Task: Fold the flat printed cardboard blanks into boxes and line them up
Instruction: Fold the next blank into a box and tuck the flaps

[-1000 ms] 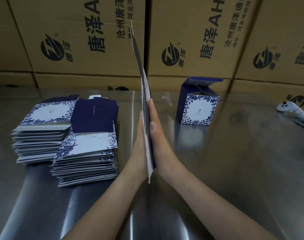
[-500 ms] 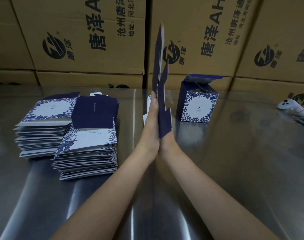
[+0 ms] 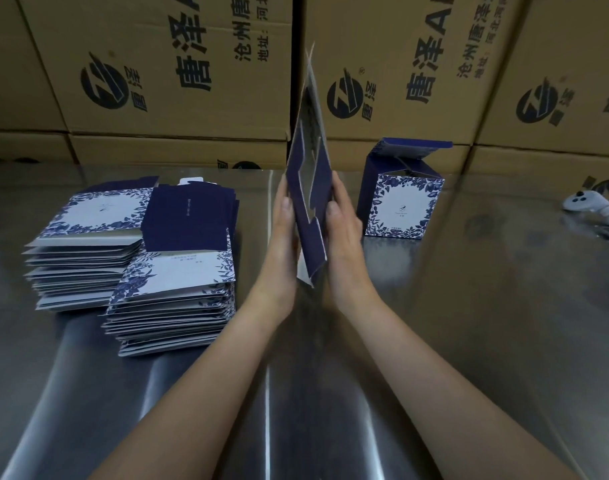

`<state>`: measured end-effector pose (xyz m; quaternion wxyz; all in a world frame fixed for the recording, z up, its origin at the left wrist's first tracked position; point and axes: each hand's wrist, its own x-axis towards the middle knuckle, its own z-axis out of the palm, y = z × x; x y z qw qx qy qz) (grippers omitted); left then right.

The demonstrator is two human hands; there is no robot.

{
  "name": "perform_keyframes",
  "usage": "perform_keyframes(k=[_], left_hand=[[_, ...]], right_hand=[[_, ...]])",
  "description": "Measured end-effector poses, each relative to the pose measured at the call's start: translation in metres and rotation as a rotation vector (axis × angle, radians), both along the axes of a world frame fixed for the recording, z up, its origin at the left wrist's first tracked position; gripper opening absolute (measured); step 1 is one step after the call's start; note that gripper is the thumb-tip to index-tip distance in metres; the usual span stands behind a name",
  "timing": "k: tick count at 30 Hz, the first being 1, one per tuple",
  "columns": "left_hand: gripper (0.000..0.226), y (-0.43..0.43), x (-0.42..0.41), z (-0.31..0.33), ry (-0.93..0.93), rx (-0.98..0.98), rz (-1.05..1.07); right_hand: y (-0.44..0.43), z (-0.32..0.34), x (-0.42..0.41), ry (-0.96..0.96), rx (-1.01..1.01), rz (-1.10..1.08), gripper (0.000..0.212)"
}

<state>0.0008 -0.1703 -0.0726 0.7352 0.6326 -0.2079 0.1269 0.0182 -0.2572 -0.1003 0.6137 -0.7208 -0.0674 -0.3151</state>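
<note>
Two-handed clamp on blank (image 3: 313, 237)

Gripped it upright above table (image 3: 469, 306) centre, left hand (image 3: 282, 237) and right hand (image 3: 341, 233) pressed on opposite faces, thumbs nearside, panels slightly parted. Noted box (image 3: 402, 202) standing right of it, farther back, lid flap raised. Noted two stacks (image 3: 178, 271) lying at left.
</note>
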Motion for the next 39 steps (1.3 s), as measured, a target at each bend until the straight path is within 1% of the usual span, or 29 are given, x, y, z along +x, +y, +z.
perform_keyframes(k=[1, 2, 3, 5, 7, 8, 10, 14, 18, 20, 22, 24, 25, 28, 33, 39], left_hand=[[0.056, 0.0, 0.006, -0.006, 0.037, -0.076, -0.051], [0.055, 0.004, 0.01, -0.009, 0.092, -0.159, -0.197], [0.053, 0.005, 0.015, -0.011, 0.118, -0.22, -0.253], [0.062, 0.009, 0.018, -0.013, 0.093, -0.221, -0.2], [0.07, 0.011, 0.018, -0.013, 0.111, -0.242, -0.165], [0.069, 0.012, 0.02, -0.015, 0.105, -0.24, -0.141], [0.059, 0.014, 0.025, -0.017, 0.114, -0.259, -0.107], [0.041, 0.014, 0.031, -0.021, 0.093, -0.29, -0.058], [0.05, 0.014, 0.03, -0.021, 0.092, -0.292, -0.043], [0.055, 0.013, 0.03, -0.021, 0.102, -0.286, -0.022], [0.057, 0.013, 0.03, -0.022, 0.113, -0.275, 0.0], [0.052, 0.013, 0.03, -0.024, 0.135, -0.281, 0.005], [0.048, 0.014, 0.031, -0.025, 0.145, -0.285, 0.003], [0.035, 0.014, 0.031, -0.026, 0.167, -0.285, 0.007], [0.037, 0.012, 0.032, -0.029, 0.181, -0.242, 0.025], [0.033, 0.012, 0.032, -0.03, 0.192, -0.206, 0.048]], right_hand=[[-0.006, 0.001, -0.001, -0.007, -0.033, -0.053, 0.059], [-0.01, 0.001, -0.002, -0.015, -0.03, -0.07, 0.059], [-0.011, 0.003, -0.002, -0.019, -0.01, -0.074, 0.058], [-0.012, 0.007, -0.005, -0.023, 0.074, -0.054, 0.058], [-0.012, 0.011, -0.009, -0.032, 0.157, -0.031, 0.058], [-0.012, 0.013, -0.011, -0.04, 0.187, -0.021, 0.057], [-0.012, 0.015, -0.014, -0.067, 0.214, 0.0, 0.052], [-0.013, 0.017, -0.019, -0.137, 0.231, 0.043, 0.043], [-0.016, 0.017, -0.019, -0.131, 0.223, 0.088, 0.04], [-0.019, 0.017, -0.019, -0.112, 0.221, 0.109, 0.046], [-0.021, 0.019, -0.02, -0.1, 0.213, 0.133, 0.058], [-0.021, 0.02, -0.021, -0.105, 0.19, 0.149, 0.067], [-0.021, 0.021, -0.021, -0.106, 0.185, 0.149, 0.068], [-0.02, 0.021, -0.023, -0.118, 0.213, 0.131, 0.056], [-0.022, 0.025, -0.025, -0.151, 0.24, 0.115, 0.039], [-0.025, 0.027, -0.025, -0.163, 0.29, 0.101, 0.035]])
